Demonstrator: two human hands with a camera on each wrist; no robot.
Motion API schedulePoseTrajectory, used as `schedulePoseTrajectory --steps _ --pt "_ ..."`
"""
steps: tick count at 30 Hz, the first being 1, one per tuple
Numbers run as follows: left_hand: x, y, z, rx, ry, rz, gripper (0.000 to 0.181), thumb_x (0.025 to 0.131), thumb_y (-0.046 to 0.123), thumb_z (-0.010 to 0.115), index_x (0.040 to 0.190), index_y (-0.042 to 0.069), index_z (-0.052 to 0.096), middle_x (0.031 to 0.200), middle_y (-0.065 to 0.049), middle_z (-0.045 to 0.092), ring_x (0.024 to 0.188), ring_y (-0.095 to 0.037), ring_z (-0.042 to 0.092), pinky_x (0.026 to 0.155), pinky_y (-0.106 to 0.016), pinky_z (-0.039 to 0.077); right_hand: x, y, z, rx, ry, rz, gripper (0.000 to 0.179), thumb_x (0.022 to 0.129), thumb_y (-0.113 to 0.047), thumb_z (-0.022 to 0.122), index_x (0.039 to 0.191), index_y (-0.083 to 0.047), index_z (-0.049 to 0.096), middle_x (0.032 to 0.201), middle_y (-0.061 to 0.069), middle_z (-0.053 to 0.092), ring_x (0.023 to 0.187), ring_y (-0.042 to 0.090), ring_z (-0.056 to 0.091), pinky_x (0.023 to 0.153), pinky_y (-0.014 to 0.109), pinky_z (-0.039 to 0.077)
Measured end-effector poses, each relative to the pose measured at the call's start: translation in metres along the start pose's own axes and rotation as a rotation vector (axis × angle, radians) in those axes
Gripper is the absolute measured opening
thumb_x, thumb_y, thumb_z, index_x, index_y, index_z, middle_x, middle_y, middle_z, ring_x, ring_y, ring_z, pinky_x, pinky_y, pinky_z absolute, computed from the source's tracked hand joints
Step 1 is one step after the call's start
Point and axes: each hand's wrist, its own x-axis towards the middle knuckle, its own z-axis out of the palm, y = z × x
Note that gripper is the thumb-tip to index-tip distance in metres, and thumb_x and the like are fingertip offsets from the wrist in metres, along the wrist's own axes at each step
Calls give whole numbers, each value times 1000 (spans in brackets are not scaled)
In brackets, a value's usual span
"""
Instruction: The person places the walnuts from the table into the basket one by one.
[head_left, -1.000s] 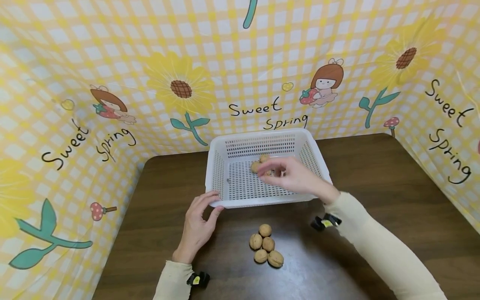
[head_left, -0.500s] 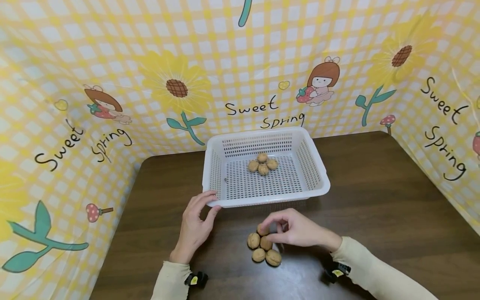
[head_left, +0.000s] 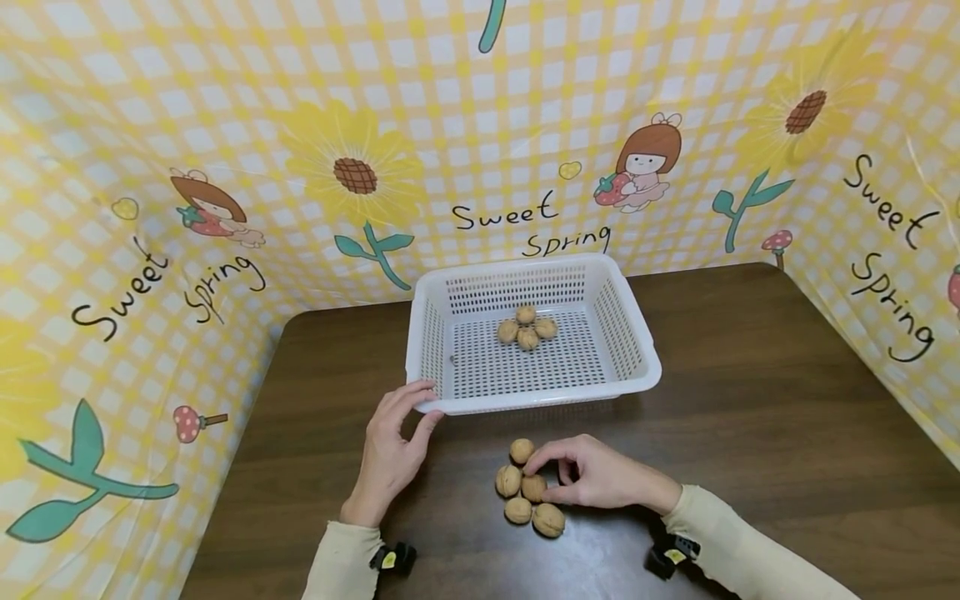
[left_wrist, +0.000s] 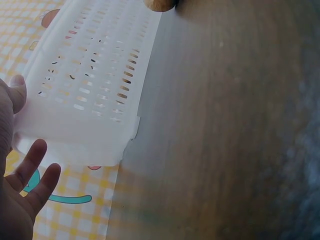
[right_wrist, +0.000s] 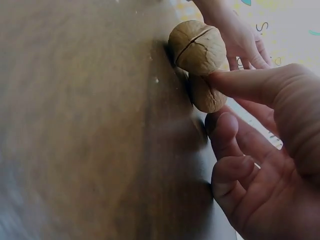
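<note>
A white perforated plastic basket (head_left: 525, 406) stands at the back of the table with several walnuts (head_left: 527, 338) lying together on its floor. My left hand (head_left: 392, 450) holds its near left corner; in the left wrist view, the thumb (left_wrist: 19, 94) lies at the rim and two fingers (left_wrist: 37, 182) extend below. In front of the basket, my right hand (head_left: 603, 477) pinches the middle walnut (head_left: 533, 488) of a small group between thumb and forefinger. Around it lie other walnuts: one beyond (head_left: 521, 451), one to the left (head_left: 507, 481), and a larger one nearer (head_left: 549, 520).
The dark wooden table (head_left: 735, 400) extends to both sides of the basket. A yellow checked cloth (head_left: 495, 125) hangs behind and along the sides, close to the basket's far edge. Black wrist devices (head_left: 393, 558) sit on both cream sleeves.
My right hand has come from above the basket back to the walnuts on the table and now pinches one. The farthest loose walnut has shifted slightly away. My left hand has stayed put.
</note>
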Motion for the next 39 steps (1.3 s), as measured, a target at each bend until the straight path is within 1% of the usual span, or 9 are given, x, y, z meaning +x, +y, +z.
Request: schedulePoseTrajectory --steps 1,6,8,18,26,32,35,38,39 --pt "0 0 0 0 0 1 24 91 8 83 114 6 77 133 -2 73 122 -27 64 109 -19 41 0 1 0 -5 -8 -4 28 93 -12 83 120 -18 76 79 -1 68 58 -6 47 56 16 44" --pt "0 1 1 -11 3 1 23 91 7 83 113 5 77 133 -3 74 122 -27 64 109 -20 41 -1 3 -1 -23 -43 4 32 94 -13 83 124 -19 75 63 -5 56 57 -8 45 56 15 43" --pt "0 1 1 -14 3 -1 22 92 7 83 113 5 77 133 -4 74 122 -27 64 109 -19 41 -1 4 -1 -28 -52 10 33 93 -14 83 125 -20 75 61 -7 54 56 -8 45 56 15 43" --pt "1 2 0 -15 4 -4 23 91 7 83 113 9 77 132 -3 74 121 -26 64 108 -18 41 -1 3 -2 -29 -51 15 34 94 -16 83 126 -19 75 59 -5 54 56 -7 44 56 15 42" --pt "-1 1 1 -15 -2 -15 23 92 7 83 114 7 77 133 -3 74 122 -27 64 108 -18 40 -1 5 -2 -4 -55 50 36 93 -18 84 127 -22 74 59 -7 53 55 -7 45 58 15 43" --pt "-1 1 1 -23 7 -8 23 91 6 83 113 6 76 132 -4 74 121 -27 64 108 -17 40 0 4 -5 21 -34 49 37 90 -18 86 125 -21 75 60 -9 53 56 -6 48 57 16 43" --pt "-1 1 1 -21 7 -6 23 91 6 83 113 6 76 132 -4 74 121 -27 64 108 -17 40 1 1 -7 35 -30 60 37 90 -18 87 125 -20 75 61 -9 54 56 -5 49 56 16 44" --pt "0 0 1 -23 5 -6 23 91 6 82 113 5 76 132 -4 74 121 -27 64 109 -17 40 2 -4 -9 54 -20 59 39 90 -19 86 127 -14 74 62 -5 56 56 -4 49 55 17 45" --pt "0 0 1 -23 3 -5 23 92 6 82 114 5 76 132 -4 74 122 -28 64 109 -17 40 3 -6 -11 61 -14 50 39 91 -19 86 128 -12 74 66 -3 60 56 -3 49 55 17 45"
